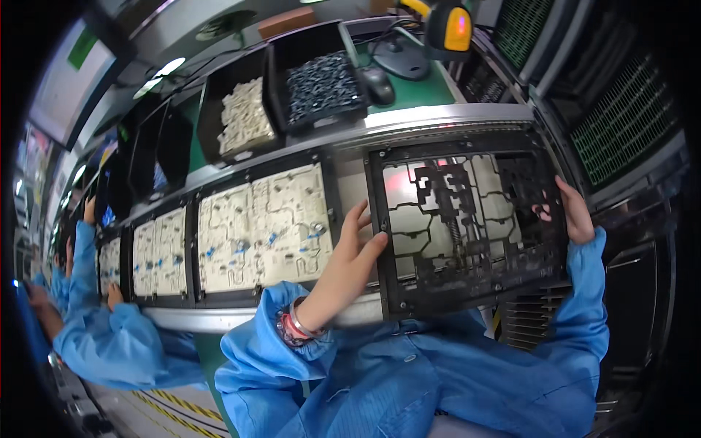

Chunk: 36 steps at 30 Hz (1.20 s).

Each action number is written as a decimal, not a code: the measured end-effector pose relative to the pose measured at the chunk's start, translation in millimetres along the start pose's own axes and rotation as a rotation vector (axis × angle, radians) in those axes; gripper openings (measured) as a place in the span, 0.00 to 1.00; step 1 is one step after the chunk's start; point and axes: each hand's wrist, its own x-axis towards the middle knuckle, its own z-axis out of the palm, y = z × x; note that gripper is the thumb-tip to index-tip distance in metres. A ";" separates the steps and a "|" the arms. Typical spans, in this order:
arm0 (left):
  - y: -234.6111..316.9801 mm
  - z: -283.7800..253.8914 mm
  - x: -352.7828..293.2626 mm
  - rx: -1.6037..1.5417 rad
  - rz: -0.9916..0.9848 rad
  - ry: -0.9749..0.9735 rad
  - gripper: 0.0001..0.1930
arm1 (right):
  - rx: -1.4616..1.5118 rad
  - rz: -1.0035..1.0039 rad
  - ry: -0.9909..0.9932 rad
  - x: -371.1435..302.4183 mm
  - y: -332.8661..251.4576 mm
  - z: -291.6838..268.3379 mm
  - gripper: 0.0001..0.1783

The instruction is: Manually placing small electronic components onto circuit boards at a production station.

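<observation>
I hold a black carrier frame (467, 274), full of cut-outs and dark ribs, in front of me at the right end of a rail line. My left hand (343, 266) grips its left edge, thumb against the side and fingers apart. The frame's right edge is in my right hand (577, 212), whose fingers are partly hidden behind it. No circuit board shows in this frame; bright metal appears through its openings. Left of my left hand lies another black carrier with pale circuit boards (292, 226) bearing small blue parts.
Behind the rail (453, 114) stand a black bin of white parts (247, 117) and one of dark parts (325, 84). A computer mouse (378, 86) and a yellow-black scanner (447, 29) are beyond. At left, a co-worker's hand (115, 295) is near more boards (161, 252).
</observation>
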 end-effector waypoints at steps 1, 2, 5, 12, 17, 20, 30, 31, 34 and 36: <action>-4.1 3.0 9.1 -0.027 0.031 0.012 0.28 | 0.014 -0.022 -0.008 16.6 2.3 -8.4 0.18; -4.3 4.4 15.9 -0.019 0.029 -0.009 0.28 | 0.042 -0.004 -0.084 28.9 1.9 -12.1 0.15; -4.6 5.6 34.7 -0.005 0.018 -0.002 0.28 | 0.040 0.039 -0.027 53.0 0.0 -0.6 0.13; -12.2 -6.9 44.5 0.033 0.003 0.014 0.31 | 0.071 0.077 -0.100 84.1 5.6 15.0 0.11; -24.5 0.6 47.6 0.417 0.216 -0.117 0.38 | -0.074 -0.067 -0.144 109.3 22.3 -18.6 0.14; -0.5 15.3 36.6 0.868 0.391 -0.122 0.41 | -0.831 -0.619 0.254 76.2 18.7 -20.6 0.23; -21.1 14.0 -22.2 1.076 0.621 -0.472 0.34 | -0.648 -1.065 1.226 -202.2 60.8 -55.9 0.18; -20.2 18.6 -25.5 1.096 0.625 -0.489 0.35 | -0.811 -1.100 1.484 -236.2 75.6 -84.6 0.19; -32.7 16.1 -30.7 1.124 0.720 -0.517 0.39 | -0.874 -0.997 2.116 -338.7 127.1 -155.5 0.22; -37.9 15.5 -32.7 1.155 0.760 -0.545 0.42 | -1.091 -0.776 2.454 -397.5 151.8 -177.9 0.22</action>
